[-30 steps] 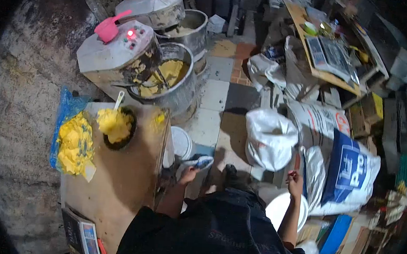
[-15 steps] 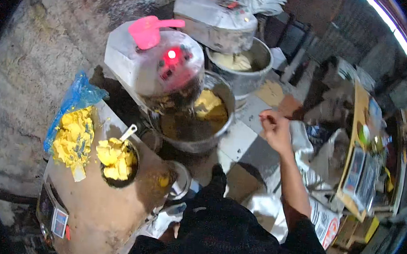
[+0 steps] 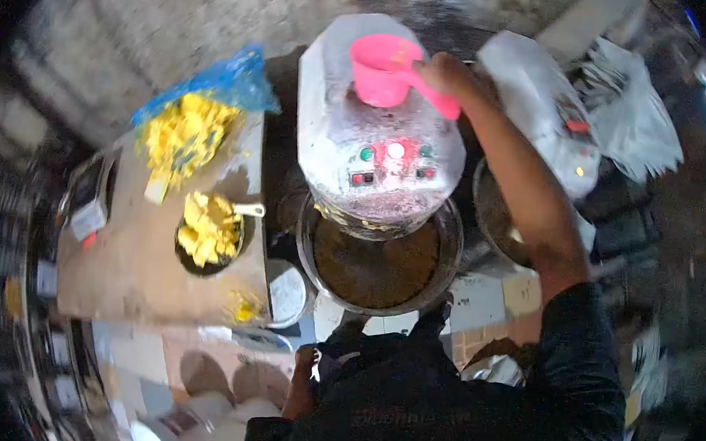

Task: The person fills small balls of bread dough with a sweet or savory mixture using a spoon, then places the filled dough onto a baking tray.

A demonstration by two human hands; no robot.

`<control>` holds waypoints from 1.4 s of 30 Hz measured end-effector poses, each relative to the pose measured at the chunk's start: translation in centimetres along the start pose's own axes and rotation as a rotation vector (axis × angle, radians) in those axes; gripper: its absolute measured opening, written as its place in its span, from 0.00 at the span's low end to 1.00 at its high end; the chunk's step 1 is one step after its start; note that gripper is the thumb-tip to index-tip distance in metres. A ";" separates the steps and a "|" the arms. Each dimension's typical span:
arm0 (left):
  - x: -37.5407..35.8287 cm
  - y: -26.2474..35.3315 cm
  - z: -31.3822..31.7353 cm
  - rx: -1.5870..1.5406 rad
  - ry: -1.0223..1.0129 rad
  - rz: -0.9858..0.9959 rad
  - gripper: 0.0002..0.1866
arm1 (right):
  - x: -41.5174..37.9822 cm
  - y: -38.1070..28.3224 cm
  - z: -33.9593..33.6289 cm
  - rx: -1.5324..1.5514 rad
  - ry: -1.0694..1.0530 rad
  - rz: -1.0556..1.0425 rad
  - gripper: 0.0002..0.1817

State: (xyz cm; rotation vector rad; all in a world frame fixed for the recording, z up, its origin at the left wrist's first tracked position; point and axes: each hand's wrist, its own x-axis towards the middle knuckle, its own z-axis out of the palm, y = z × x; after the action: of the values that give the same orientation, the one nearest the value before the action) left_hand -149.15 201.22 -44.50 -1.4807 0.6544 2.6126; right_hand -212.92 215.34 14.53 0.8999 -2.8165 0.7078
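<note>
My right hand (image 3: 446,74) is closed on the handle of a pink plastic dipper (image 3: 380,82), at the top of a floury mixer head (image 3: 327,127). The dipper's cup stands with its mouth up. Below the mixer head is a large metal mixing bowl (image 3: 306,258), its inside brownish and partly hidden by the head. My left hand (image 3: 304,362) hangs low beside my body, near the table's front corner; its fingers are too blurred to read.
On the table (image 3: 133,278) to the left, a blue plastic bag (image 3: 252,76) lies by a heap of yellow margarine-like fat (image 3: 190,129). A dark pot of yellow chunks (image 3: 207,230) has a white-handled tool (image 3: 250,210) in it. A second mixer (image 3: 536,102) and white sacks (image 3: 627,109) stand right.
The view has turned toward the first mixer. My right hand, raised over the floor at the right before, has reached onto the mixer head and taken hold of the pink dipper.
</note>
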 end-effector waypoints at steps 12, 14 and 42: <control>-7.1 -37.5 22.7 -0.160 0.739 0.044 0.18 | -1.5 5.4 -5.0 0.696 -0.613 0.098 0.22; -9.1 -41.0 25.7 -0.250 0.611 0.130 0.19 | -2.3 8.1 -6.7 0.663 -0.645 0.066 0.22; -4.6 -25.2 27.5 0.277 0.321 0.274 0.16 | -38.2 39.4 -5.7 0.741 -0.476 0.187 0.17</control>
State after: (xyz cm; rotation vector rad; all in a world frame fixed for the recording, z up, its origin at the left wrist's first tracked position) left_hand -162.20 235.58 -36.73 -1.8418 1.2764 2.3419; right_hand -204.30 266.24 -5.02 0.9941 -3.0827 1.8675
